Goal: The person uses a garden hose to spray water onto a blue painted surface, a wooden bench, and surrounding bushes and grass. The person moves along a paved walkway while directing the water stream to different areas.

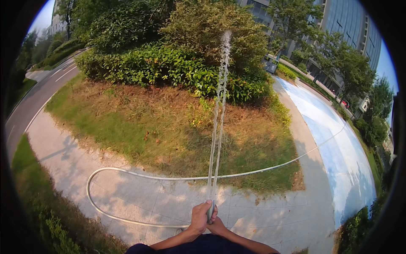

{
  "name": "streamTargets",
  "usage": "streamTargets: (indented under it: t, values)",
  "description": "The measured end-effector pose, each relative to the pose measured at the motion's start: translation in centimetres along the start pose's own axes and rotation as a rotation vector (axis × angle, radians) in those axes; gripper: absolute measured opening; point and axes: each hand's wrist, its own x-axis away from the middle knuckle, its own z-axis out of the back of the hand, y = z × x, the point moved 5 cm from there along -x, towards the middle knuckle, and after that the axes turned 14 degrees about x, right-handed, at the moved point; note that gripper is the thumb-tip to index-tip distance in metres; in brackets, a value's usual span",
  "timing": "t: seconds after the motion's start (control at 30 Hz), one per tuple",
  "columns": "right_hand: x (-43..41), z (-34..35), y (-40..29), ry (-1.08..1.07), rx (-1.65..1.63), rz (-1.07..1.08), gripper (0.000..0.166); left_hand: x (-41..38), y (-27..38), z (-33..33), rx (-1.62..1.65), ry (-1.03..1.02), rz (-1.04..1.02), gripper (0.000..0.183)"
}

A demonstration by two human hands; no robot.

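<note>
My left hand (199, 216) grips the end of a garden hose (210, 211) at the bottom centre, its thumb at the hose's mouth. My right hand (217, 224) is closed around the same end from the right, just below. Two thin streams of water (217, 136) leave the mouth side by side and reach up to a yellowish-green shrub (212, 25). From near my left wrist the pale hose (139, 223) runs left, loops round on the paving and passes back right along the grass edge.
Dry patchy grass (171, 136) lies ahead, backed by a leafy hedge (171, 68). Paving slabs (177, 203) are underfoot. The hose crosses a blue and white painted path (330, 136) on the right. A road (41, 85) curves on the left. More shrubs (355, 228) stand at the lower right.
</note>
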Motion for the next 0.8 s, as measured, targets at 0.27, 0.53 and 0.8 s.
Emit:
streamTargets:
  t: [0.27, 0.53, 0.8]
  values:
    - [-1.0, -0.5, -6.3, -0.1, 0.078, 0.06, 0.039, 1.0, 5.0, 1.2, 0.074, 0.049, -0.121, 0.045]
    - [-1.7, -0.1, -7.3, -0.297, 0.135, 0.055, 0.031, 1.6, 5.1, 1.3, 0.044, 0.083, -0.148, 0.045]
    - [-2.3, 1.3, -4.5, -0.198, 0.101, 0.264, 0.028, 0.7, 3.4, 0.5, 0.015, 0.076, -0.179, 0.044]
